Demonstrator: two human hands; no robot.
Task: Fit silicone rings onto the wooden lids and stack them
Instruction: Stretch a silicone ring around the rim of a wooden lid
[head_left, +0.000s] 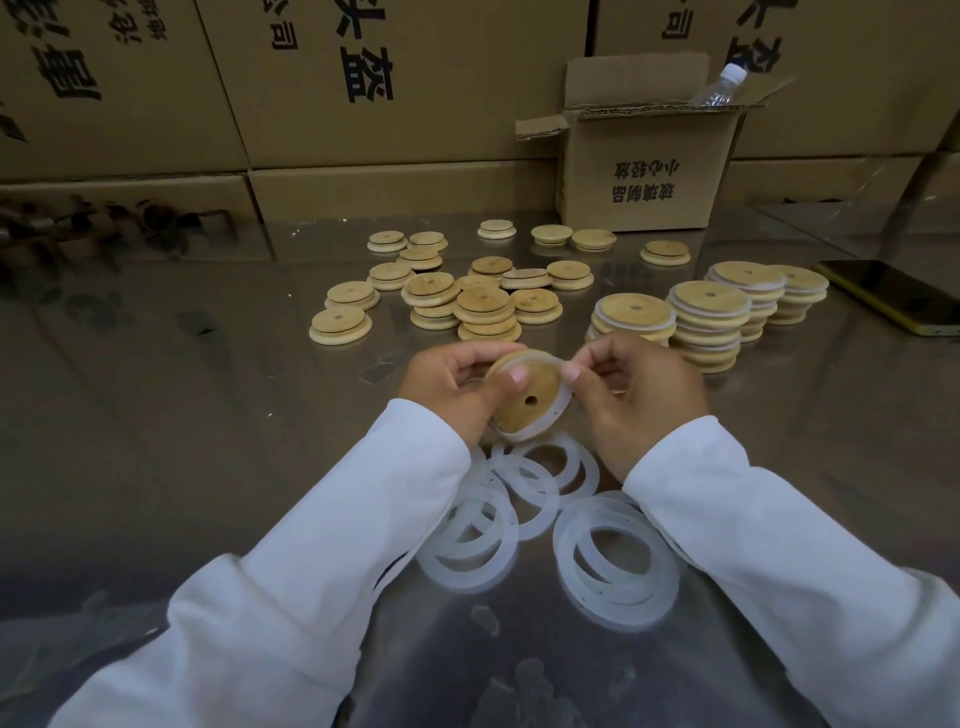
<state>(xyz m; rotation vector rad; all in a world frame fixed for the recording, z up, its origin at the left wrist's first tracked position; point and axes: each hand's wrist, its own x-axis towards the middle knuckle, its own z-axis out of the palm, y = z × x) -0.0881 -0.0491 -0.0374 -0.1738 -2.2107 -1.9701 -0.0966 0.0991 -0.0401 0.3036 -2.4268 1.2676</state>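
Gripping wooden lid (525, 396) in left hand (451, 387), right hand (641, 391) fingers (575, 370) pinching silicone ring (551, 360)

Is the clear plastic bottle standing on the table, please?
No, the clear plastic bottle sticks out of the open brown cardboard box.

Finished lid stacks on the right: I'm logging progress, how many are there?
4, in a row running right and away: short stack beyond the right hand, tall stack, third stack, fourth stack by the phone. More may hide behind.
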